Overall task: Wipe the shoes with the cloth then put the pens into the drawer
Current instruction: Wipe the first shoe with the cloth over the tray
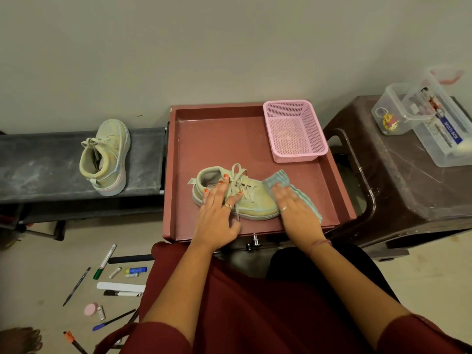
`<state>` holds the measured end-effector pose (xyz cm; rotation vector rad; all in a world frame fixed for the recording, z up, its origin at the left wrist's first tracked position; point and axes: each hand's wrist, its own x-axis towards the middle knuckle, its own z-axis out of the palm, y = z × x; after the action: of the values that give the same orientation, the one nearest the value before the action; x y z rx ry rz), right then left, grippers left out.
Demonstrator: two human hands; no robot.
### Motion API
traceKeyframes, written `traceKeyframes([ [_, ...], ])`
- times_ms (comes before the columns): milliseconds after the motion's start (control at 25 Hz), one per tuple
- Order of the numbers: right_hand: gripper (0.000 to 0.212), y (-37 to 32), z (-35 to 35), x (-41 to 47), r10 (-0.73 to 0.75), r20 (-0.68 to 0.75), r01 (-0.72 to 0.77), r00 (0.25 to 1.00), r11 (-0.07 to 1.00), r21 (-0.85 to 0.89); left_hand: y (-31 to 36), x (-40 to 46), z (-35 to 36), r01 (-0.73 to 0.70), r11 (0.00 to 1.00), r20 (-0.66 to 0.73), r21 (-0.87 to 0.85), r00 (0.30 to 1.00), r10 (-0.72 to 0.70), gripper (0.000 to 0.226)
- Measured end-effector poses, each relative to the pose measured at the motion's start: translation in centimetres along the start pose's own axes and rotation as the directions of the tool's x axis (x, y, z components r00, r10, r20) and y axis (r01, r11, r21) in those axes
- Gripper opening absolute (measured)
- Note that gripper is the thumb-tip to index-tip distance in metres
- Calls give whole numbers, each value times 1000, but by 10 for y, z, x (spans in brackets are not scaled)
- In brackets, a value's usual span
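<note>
A: What is the left hand (219, 213) doing on the shoe (235, 192)?

B: It is lying flat with fingers spread over the laces and collar, pressing the shoe down inside the red drawer (217, 144) — bracing it, I think, so it is not sliding under the wiping.

A: And the right hand (293, 210)?

B: It is resting palm-down, fingers straight and together, pushing the blue-green cloth (298, 192) against the toe at the shoe's 3 o'clock side. Nothing is being pinched.

A: Where is the other shoe (104, 157) sitting?

B: On the dark bench (38, 169) at 9 o'clock from the drawer, well apart — probably waiting its turn or finished; I cannot tell which.

A: The pens (102, 284)?

B: They are lying scattered on the floor at 7 o'clock, beside the person's knee, untouched. The pink basket (296, 131) is occupying the drawer's 1 o'clock corner, leaving the middle free for working.
</note>
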<state>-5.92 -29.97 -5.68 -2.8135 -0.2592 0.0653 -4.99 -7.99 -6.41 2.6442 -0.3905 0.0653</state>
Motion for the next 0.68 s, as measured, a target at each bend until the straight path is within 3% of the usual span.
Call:
traceKeyframes([
  [160, 65, 4, 0, 42, 143, 92, -155, 985, 977, 146, 2, 1, 1, 19, 1000, 15, 3, 1000, -19, 63],
  [240, 73, -11, 3, 36, 52, 51, -54, 997, 998, 43, 2, 0, 1, 20, 1000, 15, 0, 1000, -20, 62],
  [360, 85, -9, -1, 0, -94, 103, 97, 990, 995, -21, 2, 0, 0, 16, 1000, 12, -1, 1000, -16, 62],
  [520, 78, 6, -1, 25, 132, 106, -152, 986, 964, 219, 0, 1, 0, 19, 1000, 13, 8, 1000, -19, 63],
  [600, 72, -12, 7, 37, 116, 81, -125, 990, 985, 116, 1, 1, 0, 17, 1000, 30, 8, 999, -18, 63],
  [680, 73, -26, 15, 26, -14, 74, 21, 997, 996, -92, 0, 1, 0, 10, 1000, 28, 8, 1000, -10, 63],
])
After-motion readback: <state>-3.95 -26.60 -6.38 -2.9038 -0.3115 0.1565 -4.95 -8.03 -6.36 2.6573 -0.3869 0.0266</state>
